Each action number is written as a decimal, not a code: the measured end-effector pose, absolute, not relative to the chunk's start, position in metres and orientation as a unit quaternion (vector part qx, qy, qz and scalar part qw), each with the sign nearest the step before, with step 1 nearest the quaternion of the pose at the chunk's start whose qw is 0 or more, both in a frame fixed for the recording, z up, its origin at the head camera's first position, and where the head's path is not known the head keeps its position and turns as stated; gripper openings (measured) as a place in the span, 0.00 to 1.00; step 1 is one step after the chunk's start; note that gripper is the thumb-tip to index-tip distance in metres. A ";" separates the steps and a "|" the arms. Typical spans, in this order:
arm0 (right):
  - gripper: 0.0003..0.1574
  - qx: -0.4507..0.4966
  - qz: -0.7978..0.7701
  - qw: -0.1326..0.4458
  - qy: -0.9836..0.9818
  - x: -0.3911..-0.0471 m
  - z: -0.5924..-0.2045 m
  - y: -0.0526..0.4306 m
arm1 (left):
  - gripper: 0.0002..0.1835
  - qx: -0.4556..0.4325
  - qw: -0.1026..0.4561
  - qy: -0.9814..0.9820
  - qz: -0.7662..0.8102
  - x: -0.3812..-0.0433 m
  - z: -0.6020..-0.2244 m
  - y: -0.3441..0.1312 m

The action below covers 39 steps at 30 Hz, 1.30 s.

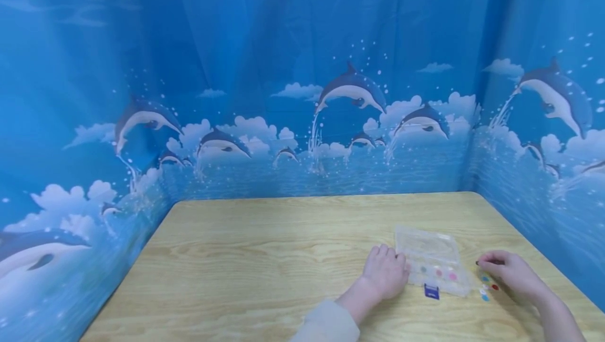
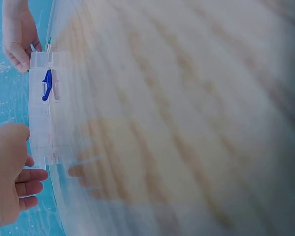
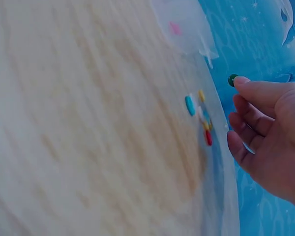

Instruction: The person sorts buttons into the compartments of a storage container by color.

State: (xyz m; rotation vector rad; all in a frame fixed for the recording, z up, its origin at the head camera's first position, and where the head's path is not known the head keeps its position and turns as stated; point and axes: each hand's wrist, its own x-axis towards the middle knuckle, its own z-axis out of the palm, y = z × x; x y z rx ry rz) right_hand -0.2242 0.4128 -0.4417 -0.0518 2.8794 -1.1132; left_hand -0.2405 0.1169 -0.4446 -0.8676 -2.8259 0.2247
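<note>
A clear plastic compartment box (image 1: 427, 245) lies on the table with its lid laid back and a blue latch (image 1: 431, 291) at its front. Several coloured round pieces, among them a pink one (image 1: 452, 276), sit in its compartments. At the box's left end rests my left hand (image 1: 386, 272), its fingers loosely bent beside the end wall in the left wrist view. Right of the box, my right hand (image 1: 512, 273) pinches a small green button (image 3: 233, 80) between thumb and fingertip, raised above the table. Loose buttons in blue, yellow, white and red, including a red button (image 3: 208, 137), lie below that hand.
The wood-grain table (image 1: 264, 258) extends far to the left of the box. Behind it and along both sides hangs a blue curtain (image 1: 264, 42) printed with dolphins. The table's right edge runs close beyond my right hand.
</note>
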 end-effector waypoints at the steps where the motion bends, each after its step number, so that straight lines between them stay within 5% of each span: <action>1: 0.21 -0.018 -0.365 0.026 0.930 -0.224 -0.441 0.412 | 0.18 -0.291 0.088 -0.950 0.075 -0.240 -0.445 0.117; 19: 0.18 -0.052 -0.368 -0.041 0.928 -0.233 -0.424 0.385 | 0.18 -0.289 0.090 -0.951 0.065 -0.242 -0.444 0.118; 39: 0.16 -0.078 -0.370 -0.025 0.926 -0.239 -0.416 0.357 | 0.17 -0.290 0.086 -0.951 0.062 -0.242 -0.444 0.118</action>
